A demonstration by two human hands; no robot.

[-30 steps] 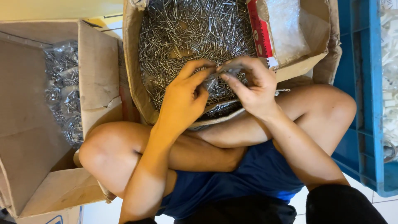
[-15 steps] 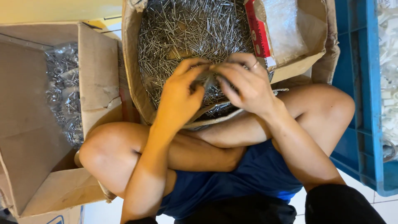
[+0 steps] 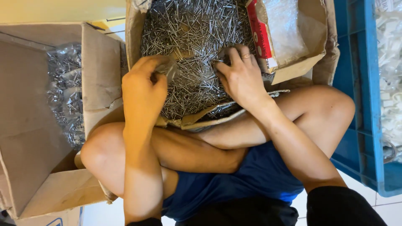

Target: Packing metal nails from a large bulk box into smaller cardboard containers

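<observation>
Nail box: a worn cardboard box [image 3: 134, 37] sits in front of the seated person's crossed legs, filled with a loose heap of thin silver nails [image 3: 192, 25].
Left hand: the left hand [image 3: 142, 90] rests over the near left part of the nail box, fingers curled tight around a small bundle of nails [image 3: 171, 69] whose ends stick out past the thumb.
Right hand: the right hand [image 3: 242, 77] lies on the heap in the near right part of the nail box, fingers bent and close together, tips pressed down into the nails; whether it has any pinched I cannot tell. A ring [image 3: 247, 55] shows on one finger.
Hands apart: the two hands are clearly separated, with bare nails between them.
Inside the nail box, right: a smaller carton with a red edge [image 3: 257, 33] holds a clear plastic bag [image 3: 287, 25].
Left of the nail box: an open cardboard carton [image 3: 100, 75] with shiny packed bags [image 3: 65, 92] inside.
Right of the nail box: a blue plastic crate [image 3: 360, 104] with pale white pieces [image 3: 389, 62].
Legs: bare knees touch the near edge of the nail box.
</observation>
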